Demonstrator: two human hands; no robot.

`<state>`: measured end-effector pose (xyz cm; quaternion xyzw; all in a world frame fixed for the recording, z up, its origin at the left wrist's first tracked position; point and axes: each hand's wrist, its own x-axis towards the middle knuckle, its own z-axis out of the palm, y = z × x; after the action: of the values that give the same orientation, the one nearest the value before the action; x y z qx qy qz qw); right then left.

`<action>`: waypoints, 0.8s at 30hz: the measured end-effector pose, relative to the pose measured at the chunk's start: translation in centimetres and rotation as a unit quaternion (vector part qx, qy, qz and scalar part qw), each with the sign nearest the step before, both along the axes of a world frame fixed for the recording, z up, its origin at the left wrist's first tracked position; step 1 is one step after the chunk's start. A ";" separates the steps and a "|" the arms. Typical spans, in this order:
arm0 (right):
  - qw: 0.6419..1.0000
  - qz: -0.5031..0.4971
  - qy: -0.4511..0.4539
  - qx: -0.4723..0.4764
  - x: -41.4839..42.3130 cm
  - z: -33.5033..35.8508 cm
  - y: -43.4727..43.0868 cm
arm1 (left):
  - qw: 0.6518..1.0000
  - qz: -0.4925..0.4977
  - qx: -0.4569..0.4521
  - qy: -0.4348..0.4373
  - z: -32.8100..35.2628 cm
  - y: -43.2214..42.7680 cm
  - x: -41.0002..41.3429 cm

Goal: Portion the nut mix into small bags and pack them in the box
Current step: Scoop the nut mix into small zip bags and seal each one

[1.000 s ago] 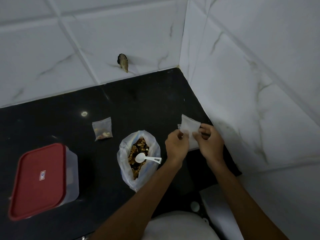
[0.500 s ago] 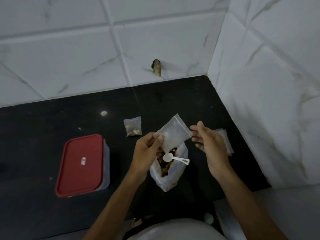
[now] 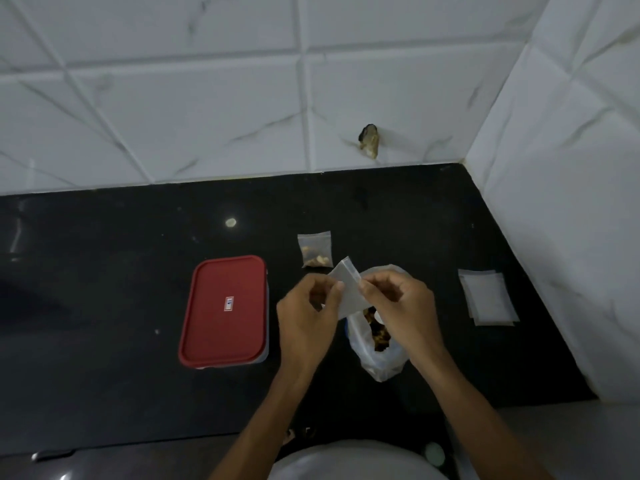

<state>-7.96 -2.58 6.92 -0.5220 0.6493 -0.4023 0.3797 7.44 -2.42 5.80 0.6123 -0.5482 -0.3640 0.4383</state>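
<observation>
Both hands hold one empty small clear bag (image 3: 347, 292) above the counter: my left hand (image 3: 309, 311) pinches its left side, my right hand (image 3: 398, 304) pinches the zip edge. Under them lies the big open bag of nut mix (image 3: 378, 344), partly hidden by my right hand; its spoon is hidden. A filled small bag (image 3: 314, 249) lies flat just behind. The box with a red lid (image 3: 224, 311) stands shut to the left. A stack of empty small bags (image 3: 487, 297) lies to the right.
The black counter (image 3: 104, 271) ends at white tiled walls behind and on the right. A dark lump (image 3: 369, 140) sticks out of the back wall. The counter's front edge runs below my forearms.
My right hand has closed onto the small bag's zip edge, so both hands now grip it close together. The camera view has shifted left, showing the stack of empty bags fully.
</observation>
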 end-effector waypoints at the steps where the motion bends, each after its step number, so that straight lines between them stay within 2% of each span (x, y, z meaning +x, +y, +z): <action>1: 1.000 0.008 -0.002 -0.010 0.8 0.0 0.1 | 0.999 -0.016 0.028 0.029 -0.1 0.2 0.1; 6: 0.998 0.061 0.029 -0.020 3.8 -0.5 0.6 | 0.976 0.027 0.112 0.186 -0.3 0.6 1.2; 9: 0.996 0.082 0.019 -0.019 4.7 -0.6 0.5 | 0.964 0.035 0.131 0.227 -0.3 0.4 2.4; 13: 0.995 0.082 0.035 -0.054 5.6 -0.7 0.6 | 0.967 0.032 0.129 0.218 -0.5 0.1 3.5; 17: 0.994 0.091 0.042 -0.049 6.1 -0.9 0.4 | 0.971 0.034 0.126 0.202 -0.8 -0.1 4.2; 21: 0.996 0.081 0.019 -0.044 6.3 -0.8 0.3 | 0.991 0.008 0.080 0.110 -1.1 -0.3 4.6; 24: 0.994 0.096 0.048 -0.016 6.1 -0.9 0.2 | 0.997 -0.011 0.055 0.049 -1.0 -0.5 4.8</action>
<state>-1.82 -2.37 6.05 -0.6065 0.6072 -0.3486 0.3768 12.24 -2.88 4.80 0.6111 -0.5117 -0.4279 0.4261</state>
